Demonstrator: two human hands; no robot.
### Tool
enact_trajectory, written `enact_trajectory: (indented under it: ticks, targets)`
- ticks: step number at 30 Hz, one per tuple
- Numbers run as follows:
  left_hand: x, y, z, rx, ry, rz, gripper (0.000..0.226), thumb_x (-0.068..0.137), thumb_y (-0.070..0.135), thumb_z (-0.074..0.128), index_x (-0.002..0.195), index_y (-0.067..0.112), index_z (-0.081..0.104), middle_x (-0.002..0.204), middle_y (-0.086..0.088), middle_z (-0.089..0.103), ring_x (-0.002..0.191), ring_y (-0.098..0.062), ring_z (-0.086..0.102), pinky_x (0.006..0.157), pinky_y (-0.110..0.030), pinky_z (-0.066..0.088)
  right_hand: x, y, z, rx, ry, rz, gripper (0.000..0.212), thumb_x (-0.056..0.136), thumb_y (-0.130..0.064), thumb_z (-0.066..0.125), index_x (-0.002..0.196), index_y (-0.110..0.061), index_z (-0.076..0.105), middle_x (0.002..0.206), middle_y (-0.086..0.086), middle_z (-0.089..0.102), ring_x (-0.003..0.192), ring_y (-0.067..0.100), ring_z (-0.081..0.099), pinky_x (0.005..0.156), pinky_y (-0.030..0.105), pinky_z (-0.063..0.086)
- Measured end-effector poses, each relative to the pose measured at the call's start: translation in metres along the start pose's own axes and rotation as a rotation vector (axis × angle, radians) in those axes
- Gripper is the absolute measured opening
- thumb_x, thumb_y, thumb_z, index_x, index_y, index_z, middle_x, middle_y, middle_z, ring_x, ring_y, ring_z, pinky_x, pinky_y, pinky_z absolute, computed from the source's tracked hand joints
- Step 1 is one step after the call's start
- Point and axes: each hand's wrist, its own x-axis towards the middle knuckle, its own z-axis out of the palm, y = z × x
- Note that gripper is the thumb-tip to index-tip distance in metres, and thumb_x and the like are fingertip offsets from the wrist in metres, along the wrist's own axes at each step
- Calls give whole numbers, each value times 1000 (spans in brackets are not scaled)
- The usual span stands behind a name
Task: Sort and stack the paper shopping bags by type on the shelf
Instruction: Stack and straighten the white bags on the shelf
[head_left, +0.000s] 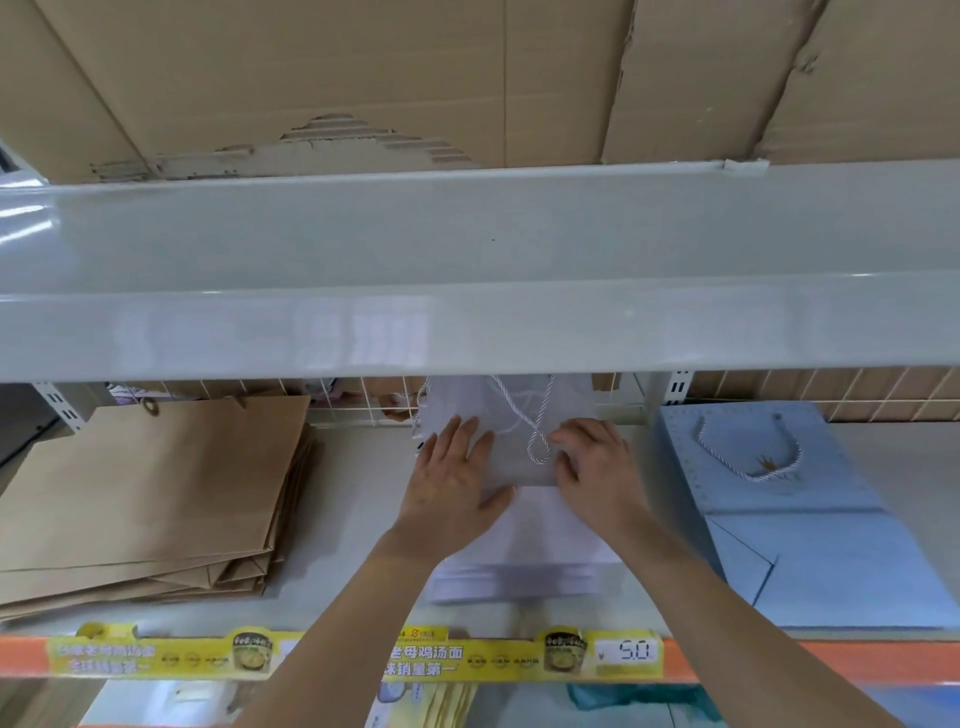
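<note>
While white bag stack (524, 540) lies flat, both hands, L (451, 483) & R (597, 475), press it w/ spread fingers.

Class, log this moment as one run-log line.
left hand: flat on white bags | right hand: fingers on same stack | brown bags: left | blue bags: right

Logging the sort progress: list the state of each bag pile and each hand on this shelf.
Brown bags: flat, loosely stacked at left.
White bags: flat pile, centre, both hands on it.
Blue bag: flat at right, rope handle on top.
Left hand: fingers straight, pressing.
Right hand: resting on white bags.
</note>
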Motion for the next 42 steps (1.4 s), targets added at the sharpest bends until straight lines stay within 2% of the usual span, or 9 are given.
enact_trajectory:
  ticks: [5, 9, 14, 17, 22, 28, 32, 39, 42]
  targets:
    - [2, 2, 2, -4, 1, -55, 68, 92, 55, 41, 149, 20, 28, 159, -7, 14, 148, -27, 4, 117, -38, 11, -6, 7, -4, 15, 7, 117, 36, 82, -8, 62, 118, -11, 64, 129, 10, 56, 120, 34, 48, 97, 41, 41]
    - [5, 5, 6, -366, -36, -465, 90, 89, 51, 53, 153, 12, 4, 160, -13, 5, 146, -33, 10, 116, -43, 20, 1, 6, -10, 415, -171, 563, 48, 90, -20, 56, 135, -9, 43, 129, 13, 53, 112, 30, 54, 90, 35, 45]
    - [6, 0, 8, -852, -112, -798, 62, 88, 39, 62, 134, 6, 38, 129, -17, 54, 106, -30, 54, 76, -27, 37, 5, 3, -7, 178, -459, 602, 36, 98, -37, 40, 107, -6, 55, 93, 10, 54, 93, 31, 57, 72, 26, 35]
    - [5, -10, 3, -737, -181, -786, 51, 90, 43, 55, 121, 3, 48, 119, -18, 58, 88, -28, 51, 71, -28, 37, 8, 9, -10, 124, -411, 602, 42, 93, -45, 40, 86, -8, 57, 88, 12, 58, 79, 28, 54, 68, 28, 38]
    - [-3, 1, 2, -570, -118, -679, 54, 95, 48, 46, 125, 4, 40, 114, -21, 61, 100, -38, 61, 79, -39, 50, -1, 11, -7, -92, -339, 541, 51, 91, -59, 31, 80, -16, 57, 86, 8, 61, 79, 28, 55, 66, 30, 39]
    - [7, 1, 1, -448, -22, -728, 55, 94, 57, 38, 120, 9, 41, 108, -21, 64, 99, -38, 61, 70, -36, 40, 7, -1, -7, -151, -288, 464, 54, 95, -56, 25, 104, -14, 58, 102, 12, 65, 94, 31, 61, 72, 34, 45]
    - [16, -4, -1, -435, -65, -772, 68, 93, 64, 27, 149, 25, 20, 119, -19, 61, 109, -38, 58, 81, -40, 41, 15, -7, -6, 9, -328, 466, 60, 95, -37, 28, 151, -23, 12, 123, 12, 60, 106, 33, 58, 83, 39, 45]
    - [21, -1, -6, -572, 3, -699, 68, 93, 61, 29, 152, 38, 3, 158, -3, 24, 133, -31, 42, 99, -41, 36, 15, -3, -2, 204, -265, 353, 66, 98, -34, 34, 151, -37, -5, 155, 4, 30, 113, 33, 56, 85, 39, 46]
    - [27, -1, -7, -683, 24, -663, 73, 94, 47, 41, 153, 27, 3, 156, -5, 28, 132, -30, 43, 98, -38, 39, 18, -1, 4, 262, -279, 417, 71, 97, -31, 37, 151, -34, -9, 146, 11, 41, 106, 35, 58, 85, 42, 49]
